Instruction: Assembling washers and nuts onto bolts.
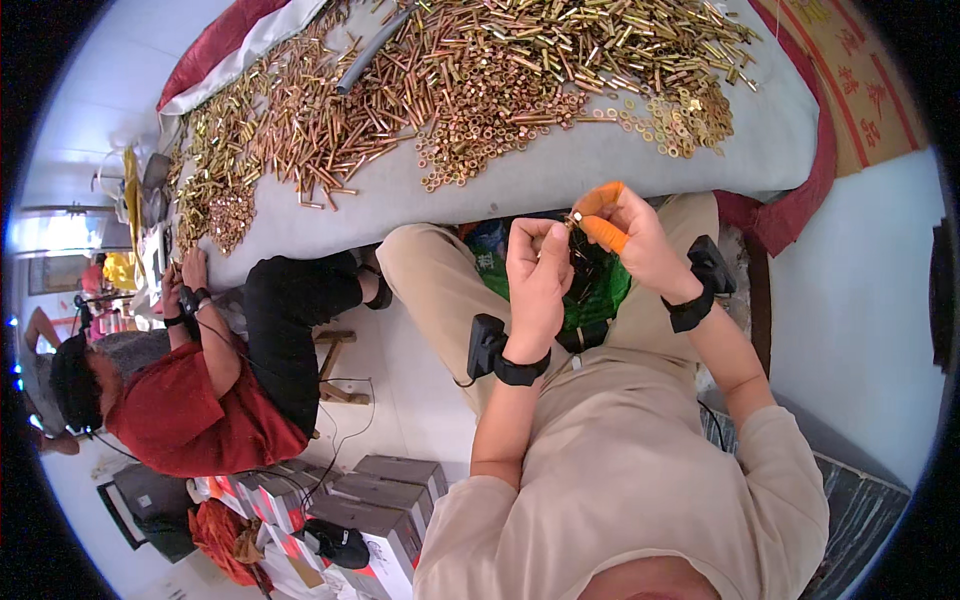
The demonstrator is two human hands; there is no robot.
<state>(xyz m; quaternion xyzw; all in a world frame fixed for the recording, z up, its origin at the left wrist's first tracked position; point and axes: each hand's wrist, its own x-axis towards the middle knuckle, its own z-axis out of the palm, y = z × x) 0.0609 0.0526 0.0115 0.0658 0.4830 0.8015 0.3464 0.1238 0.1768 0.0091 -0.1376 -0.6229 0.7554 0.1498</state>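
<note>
My left hand [538, 268] is closed, pinching a small brass-coloured bolt [571, 222] between thumb and fingers, above my lap. My right hand [635, 238] meets it from the other side, its orange-covered thumb and finger closed around the bolt's end, where a bright metal bit shows. Too little of the piece shows to tell whether a nut or washer is on it. Beneath both hands, a green plastic bag [612, 300] lies open between my legs, with dark and brassy pieces partly visible inside. Just beyond my hands, flat washers [690, 122] and hex nuts [465, 140] lie in loose heaps.
Long heaps of brass-coloured bolts [590, 45] cover the grey-clothed table [770, 150]. A grey tube [375, 50] lies among them. At left, a person in a red shirt [215, 415] works at the same table. Stacked boxes [375, 505] stand behind; a cardboard sheet [855, 80] is at far right.
</note>
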